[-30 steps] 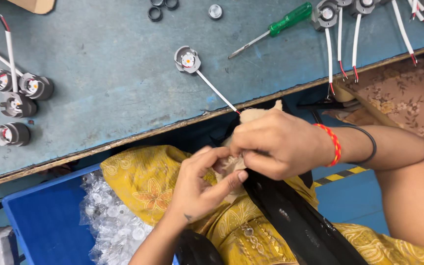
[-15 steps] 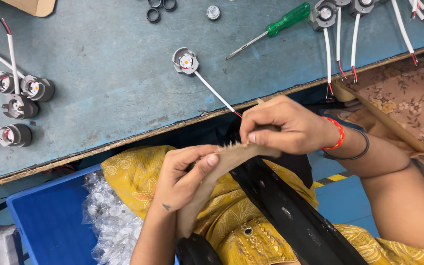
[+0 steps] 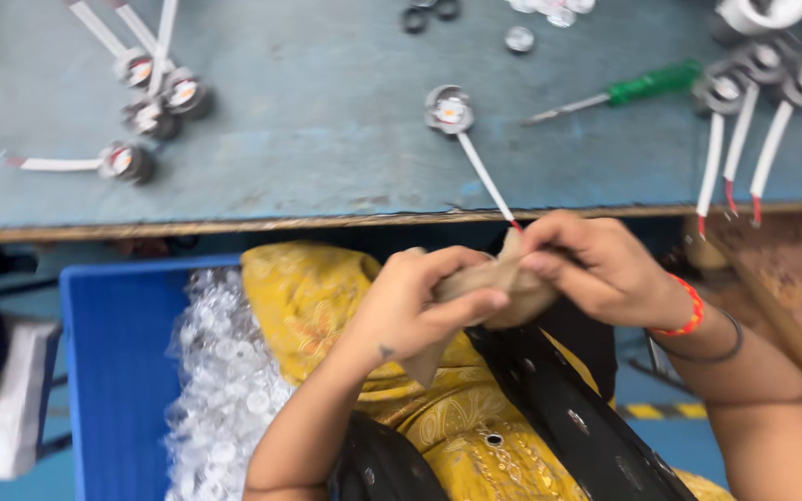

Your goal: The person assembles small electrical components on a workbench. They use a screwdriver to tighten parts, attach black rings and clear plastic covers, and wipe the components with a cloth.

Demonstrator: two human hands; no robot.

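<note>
a small piece of tan paper tape [image 3: 485, 283] is held between both hands just below the near edge of the desk [image 3: 327, 111], above the lap. the left hand [image 3: 415, 306] has its grip pressed on the lower part of the strip, thumb laid over it and fingers curled behind. the right hand [image 3: 591, 264] pinches the upper end between thumb and forefinger, right beside the red tip of a white lead. the tape is judged to be only in preparation: it is not yet seen applied to any part, and whether it is being peeled, folded or torn cannot be told because of blur.

on the desk, several small round lamp holders with white leads are laid out already assembled: one lamp holder [image 3: 447, 109] alone in the middle, its lead [image 3: 485, 172] running down to the desk edge near the right hand; a cluster of lamp holders [image 3: 155, 93] at the far left; another row of lamp holders [image 3: 754, 74] at the far right, leads hanging over the edge. a green-handled screwdriver [image 3: 638, 85] lies untouched between the middle and the right groups. a few loose rings [image 3: 429, 14] and clear caps [image 3: 519, 39] lie at the far side.

one container is seen: a blue plastic crate [image 3: 113, 371] beside the lap, under the desk. in it a heap of small clear plastic lenses [image 3: 225, 371] is piled, well filled, partly covered by yellow cloth [image 3: 317, 297].
</note>
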